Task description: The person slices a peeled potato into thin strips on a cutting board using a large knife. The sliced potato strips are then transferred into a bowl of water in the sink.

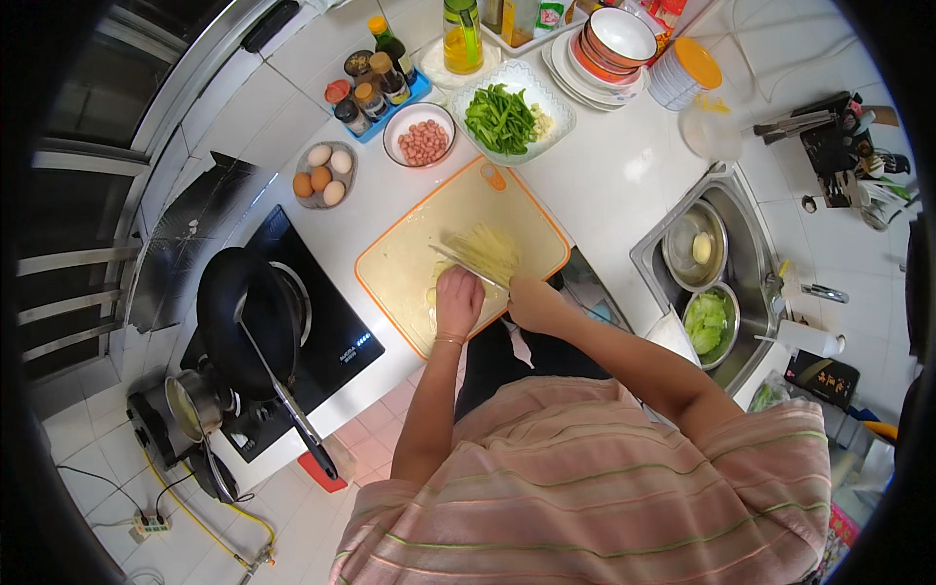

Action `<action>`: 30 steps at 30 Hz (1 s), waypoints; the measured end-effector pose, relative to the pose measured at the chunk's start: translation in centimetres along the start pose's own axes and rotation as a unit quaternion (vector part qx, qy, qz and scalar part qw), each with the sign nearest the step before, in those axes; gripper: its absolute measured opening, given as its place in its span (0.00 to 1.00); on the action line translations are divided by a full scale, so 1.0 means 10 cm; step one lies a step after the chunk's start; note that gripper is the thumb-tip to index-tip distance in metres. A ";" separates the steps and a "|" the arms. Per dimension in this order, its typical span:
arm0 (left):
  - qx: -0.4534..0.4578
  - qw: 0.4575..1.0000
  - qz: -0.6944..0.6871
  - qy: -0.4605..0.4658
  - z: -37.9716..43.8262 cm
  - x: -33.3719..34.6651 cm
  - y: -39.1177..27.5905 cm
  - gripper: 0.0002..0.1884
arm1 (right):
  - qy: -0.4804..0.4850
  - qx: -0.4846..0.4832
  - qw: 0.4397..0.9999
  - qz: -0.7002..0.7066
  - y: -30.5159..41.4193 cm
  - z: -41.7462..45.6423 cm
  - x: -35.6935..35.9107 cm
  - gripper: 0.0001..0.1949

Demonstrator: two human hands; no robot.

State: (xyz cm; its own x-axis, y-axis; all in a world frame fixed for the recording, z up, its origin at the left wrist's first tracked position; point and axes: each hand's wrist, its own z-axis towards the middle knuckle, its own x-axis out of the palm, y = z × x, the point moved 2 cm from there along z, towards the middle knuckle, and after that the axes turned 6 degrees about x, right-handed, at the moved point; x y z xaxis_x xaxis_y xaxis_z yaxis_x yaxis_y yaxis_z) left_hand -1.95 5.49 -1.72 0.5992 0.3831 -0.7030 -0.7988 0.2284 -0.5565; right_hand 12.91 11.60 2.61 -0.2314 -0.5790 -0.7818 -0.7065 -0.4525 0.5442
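A pale cutting board with an orange rim lies on the white counter before me. My right hand is closed around the handle of a kitchen knife, whose blade points up and left across the board. Just below the blade, my left hand presses with bent fingers on pale yellow pieces, perhaps potato, partly hidden under it. A heap of thin pale yellow shreds lies on the far side of the blade.
An induction cooker with a black wok stands left. Behind the board are eggs, a bowl of peanuts, a dish of sliced green peppers and stacked bowls. At right, a steel sink holds two metal bowls.
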 end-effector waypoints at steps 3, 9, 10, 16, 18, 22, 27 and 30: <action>0.006 1.000 0.018 -0.018 -0.09 0.00 -0.10 0.07 | 0.042 -0.043 0.997 -0.053 -0.12 0.04 0.19 0.09; -0.021 1.000 0.008 0.013 -0.10 0.04 0.01 0.08 | 0.067 0.069 0.995 0.000 -0.02 0.00 -0.02 0.09; -0.015 1.000 0.003 0.002 -0.08 0.03 -0.02 0.08 | 0.050 0.076 0.996 0.018 -0.03 0.02 0.02 0.09; -0.025 1.000 0.007 0.006 -0.14 -0.01 -0.09 0.10 | 0.057 0.062 0.996 0.013 0.02 -0.08 -0.02 0.07; -0.015 1.000 -0.001 0.003 -0.08 0.01 -0.06 0.09 | 0.022 0.056 0.998 0.003 -0.07 -0.01 0.14 0.07; -0.019 1.000 -0.009 0.007 -0.09 -0.01 -0.06 0.09 | -0.004 -0.007 1.000 0.001 -0.05 0.22 0.16 0.10; -0.040 0.998 -0.040 0.021 0.01 -0.16 -0.13 0.13 | 0.211 0.175 0.948 0.165 -0.07 0.22 -0.28 0.12; -0.045 0.998 -0.038 0.012 -0.01 -0.33 -0.19 0.13 | 0.157 0.159 0.963 0.154 -0.09 0.16 -0.24 0.14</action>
State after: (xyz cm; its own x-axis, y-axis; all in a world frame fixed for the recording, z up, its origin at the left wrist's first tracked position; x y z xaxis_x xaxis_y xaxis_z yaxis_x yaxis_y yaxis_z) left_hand -2.40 3.74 1.63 0.6603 0.3459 -0.6666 -0.7432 0.1738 -0.6460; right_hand 13.03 14.46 3.51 -0.2840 -0.8512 -0.4413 -0.8170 -0.0260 0.5761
